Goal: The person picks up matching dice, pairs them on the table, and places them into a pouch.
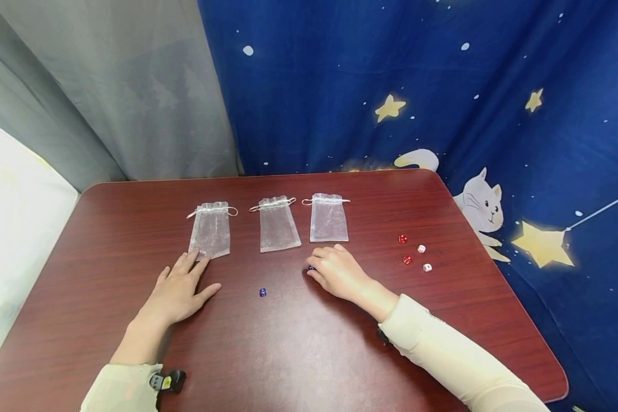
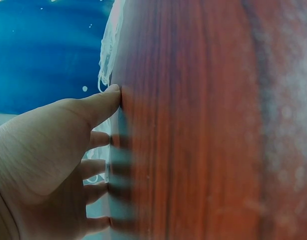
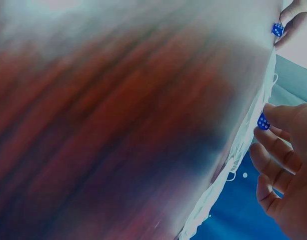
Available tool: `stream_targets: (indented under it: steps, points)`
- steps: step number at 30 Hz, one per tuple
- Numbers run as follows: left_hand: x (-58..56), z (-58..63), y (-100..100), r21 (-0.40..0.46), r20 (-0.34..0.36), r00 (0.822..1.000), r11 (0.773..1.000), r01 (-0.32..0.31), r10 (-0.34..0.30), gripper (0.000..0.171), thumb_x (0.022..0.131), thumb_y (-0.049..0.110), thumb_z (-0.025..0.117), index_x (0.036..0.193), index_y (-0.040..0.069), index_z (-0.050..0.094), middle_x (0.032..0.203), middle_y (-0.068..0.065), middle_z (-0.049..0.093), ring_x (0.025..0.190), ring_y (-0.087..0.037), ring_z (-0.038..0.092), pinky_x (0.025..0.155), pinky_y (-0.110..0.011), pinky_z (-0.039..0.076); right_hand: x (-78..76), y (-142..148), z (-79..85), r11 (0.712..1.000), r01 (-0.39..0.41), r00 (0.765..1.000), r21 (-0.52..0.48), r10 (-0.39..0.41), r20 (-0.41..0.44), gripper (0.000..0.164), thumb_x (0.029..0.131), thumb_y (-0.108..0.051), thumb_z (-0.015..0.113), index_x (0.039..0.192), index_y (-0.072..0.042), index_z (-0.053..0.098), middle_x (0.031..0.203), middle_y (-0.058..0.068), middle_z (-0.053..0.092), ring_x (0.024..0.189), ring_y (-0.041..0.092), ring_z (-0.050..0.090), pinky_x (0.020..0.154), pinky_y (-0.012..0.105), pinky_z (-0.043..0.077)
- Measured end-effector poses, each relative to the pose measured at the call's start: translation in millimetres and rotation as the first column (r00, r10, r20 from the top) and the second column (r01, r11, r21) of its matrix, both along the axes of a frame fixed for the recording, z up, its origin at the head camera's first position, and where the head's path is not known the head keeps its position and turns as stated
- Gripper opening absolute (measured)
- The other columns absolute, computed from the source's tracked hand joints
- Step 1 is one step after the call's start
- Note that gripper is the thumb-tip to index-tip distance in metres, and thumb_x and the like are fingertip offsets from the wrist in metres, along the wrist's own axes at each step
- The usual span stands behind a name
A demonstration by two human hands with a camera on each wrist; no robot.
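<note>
My right hand point(image 1: 338, 271) pinches a blue die point(image 3: 263, 121) with white pips between thumb and forefinger, low over the table just below the right-hand bag. In the head view the hand mostly hides that die. A second blue die point(image 1: 262, 292) lies on the table between my two hands. My left hand point(image 1: 178, 289) rests palm down with its fingers spread, the fingertips at the lower edge of the left sheer white drawstring bag point(image 1: 212, 230). In the left wrist view the thumb point(image 2: 106, 102) stretches out along the tabletop, holding nothing.
Two more sheer drawstring bags, a middle one point(image 1: 279, 228) and a right one point(image 1: 329, 220), lie flat in the row. At the right are two red dice point(image 1: 407, 260) and two whitish dice point(image 1: 427, 267). A blue curtain point(image 1: 340, 86) hangs behind the brown table point(image 1: 226, 349).
</note>
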State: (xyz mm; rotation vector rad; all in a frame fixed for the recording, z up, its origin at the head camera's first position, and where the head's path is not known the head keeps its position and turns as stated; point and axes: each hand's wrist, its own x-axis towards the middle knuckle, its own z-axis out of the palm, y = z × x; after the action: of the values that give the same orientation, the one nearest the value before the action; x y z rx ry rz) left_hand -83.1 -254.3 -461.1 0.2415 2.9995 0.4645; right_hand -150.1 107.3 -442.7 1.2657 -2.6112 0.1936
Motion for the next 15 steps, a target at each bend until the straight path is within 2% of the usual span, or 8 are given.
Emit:
stream_targets:
  steps: [8, 15]
  points:
    - [1.0, -0.6, 0, 0.003, -0.002, 1.0, 1.0, 0.0, 0.0, 0.077, 0.098, 0.05, 0.061, 0.153, 0.0, 0.041, 0.159, -0.03, 0.027, 0.146, -0.051, 0.023, 0.109, -0.075, 0.02, 2.3, -10, -0.1, 1.0, -0.024, 1.0, 0.009, 0.024, 0.004, 0.015, 0.093, -0.025, 0.075, 0.102, -0.013, 0.074, 0.093, -0.002, 0.067, 0.09, 0.019, 0.068, 0.072, 0.034, 0.044]
    - [1.0, -1.2, -1, 0.006, -0.009, 1.0, 1.0, -0.001, 0.001, 0.076, 0.097, 0.049, 0.062, 0.152, 0.0, 0.041, 0.159, -0.03, 0.027, 0.146, -0.051, 0.023, 0.11, -0.075, 0.019, 4.9, -18, 1.0, 0.998, -0.06, 0.997, 0.0, 0.06, 0.053, 0.013, 0.093, -0.025, 0.074, 0.1, -0.014, 0.074, 0.09, -0.003, 0.066, 0.087, 0.016, 0.067, 0.069, 0.033, 0.042]
